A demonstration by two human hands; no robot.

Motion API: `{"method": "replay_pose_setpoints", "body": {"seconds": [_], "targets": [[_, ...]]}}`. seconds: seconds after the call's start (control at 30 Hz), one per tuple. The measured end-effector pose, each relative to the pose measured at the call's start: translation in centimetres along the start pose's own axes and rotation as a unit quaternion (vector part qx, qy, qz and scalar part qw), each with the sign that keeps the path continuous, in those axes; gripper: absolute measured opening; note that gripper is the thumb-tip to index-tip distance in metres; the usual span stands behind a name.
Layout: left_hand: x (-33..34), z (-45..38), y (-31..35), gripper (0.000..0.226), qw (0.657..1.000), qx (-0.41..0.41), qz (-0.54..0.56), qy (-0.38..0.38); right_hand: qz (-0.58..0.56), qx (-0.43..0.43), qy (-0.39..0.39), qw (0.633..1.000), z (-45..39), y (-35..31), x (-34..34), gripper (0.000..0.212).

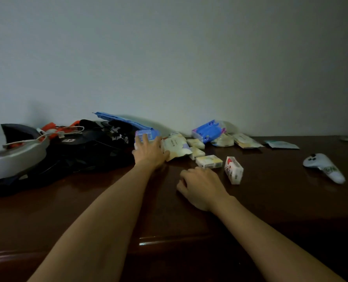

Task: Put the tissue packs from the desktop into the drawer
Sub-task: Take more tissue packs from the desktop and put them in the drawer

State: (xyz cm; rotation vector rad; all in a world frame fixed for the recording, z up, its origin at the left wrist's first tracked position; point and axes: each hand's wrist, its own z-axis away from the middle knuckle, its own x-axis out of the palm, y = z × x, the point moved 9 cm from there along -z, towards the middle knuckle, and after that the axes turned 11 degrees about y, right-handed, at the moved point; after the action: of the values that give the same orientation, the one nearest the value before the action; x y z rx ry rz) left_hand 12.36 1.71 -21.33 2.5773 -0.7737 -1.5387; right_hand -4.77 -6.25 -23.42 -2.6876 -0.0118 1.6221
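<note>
The dark brown surface (108, 210) is big and shiny, with its back edge against a plain wall. At the left end lies the largest thing, a black bag (91, 147) heaped with a white headset (10, 151) and a white cord. It sits just beside the tissue packs and crowds them on that side.

The tissue packs lie in a loose bunch along the back edge, near the middle. They look light and soft, with smooth plastic wraps that could slip, so they would squash if squeezed hard. It seems best to hold each one across its short sides. The blue pack (207, 130) farthest back looks biggest. A flat cream pack (178, 147) lies just to its left, then three small cream packs (208, 161) closer to the front. A white pack with red print (233, 169) stands tilted by them.

The left hand (150, 152) reaches far back, and its fingers (146, 139) are wrapped over a pale blue pack (146, 135), right by the bag. The right hand (201, 188) rests on the surface with fingers curled in and holding nothing, just beside a small cream pack.

Toward the right end lies a white controller (323, 166), well apart from the packs. No drawer shows here.
</note>
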Motion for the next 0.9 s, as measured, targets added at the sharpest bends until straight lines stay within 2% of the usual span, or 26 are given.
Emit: {"method": "replay_pose_setpoints", "body": {"seconds": [0.13, 0.27, 0.37, 0.43, 0.5, 0.57, 0.63, 0.7, 0.77, 0.83, 0.9], "targets": [[-0.5, -0.4, -0.4, 0.039, 0.997, -0.032, 0.018, 0.075, -0.012, 0.004, 0.006, 1.000, 0.2, -0.2, -0.1, 0.021], [-2.4, 0.9, -1.0, 0.041, 0.996, -0.036, 0.042, 0.076, -0.007, 0.016, 0.017, 1.000, 0.3, -0.2, -0.6, 0.022], [-4.8, 4.8, -1.1, 0.038, 0.993, 0.001, 0.075, 0.094, -0.009, 0.058, 0.034, 0.998, 0.3, 0.2, -0.8, 0.020], [-6.7, 8.4, -1.2, 0.038, 0.989, 0.033, 0.097, 0.105, -0.006, 0.084, 0.051, 0.995, 0.6, 0.5, -1.1, 0.036], [-9.2, 12.3, -1.5, 0.040, 0.984, 0.048, 0.132, 0.106, -0.032, 0.099, 0.071, 0.992, 1.2, 0.7, -1.9, 0.070], [-12.0, 16.7, -1.8, 0.041, 0.977, 0.049, 0.180, 0.104, -0.113, 0.075, 0.090, 0.987, 2.4, -0.4, -3.0, 0.096], [-15.1, 21.1, -2.9, 0.038, 0.960, 0.015, 0.255, 0.114, -0.230, 0.042, 0.102, 0.967, 4.2, -2.2, -4.7, 0.103], [-17.5, 25.2, -4.6, 0.038, 0.930, -0.034, 0.350, 0.111, -0.362, 0.045, 0.098, 0.926, 7.2, -4.0, -6.0, 0.098], [-18.5, 29.0, -5.9, 0.038, 0.883, -0.068, 0.452, 0.104, -0.467, 0.046, 0.103, 0.877, 11.2, -5.9, -6.7, 0.086], [-17.9, 32.7, -7.2, 0.038, 0.807, -0.138, 0.567, 0.094, -0.584, 0.081, 0.120, 0.798, 15.7, -7.3, -6.5, 0.070], [-14.6, 36.9, -8.2, 0.049, 0.708, -0.255, 0.658, 0.028, -0.653, 0.122, 0.140, 0.734, 20.0, -8.4, -5.7, 0.054]]}}
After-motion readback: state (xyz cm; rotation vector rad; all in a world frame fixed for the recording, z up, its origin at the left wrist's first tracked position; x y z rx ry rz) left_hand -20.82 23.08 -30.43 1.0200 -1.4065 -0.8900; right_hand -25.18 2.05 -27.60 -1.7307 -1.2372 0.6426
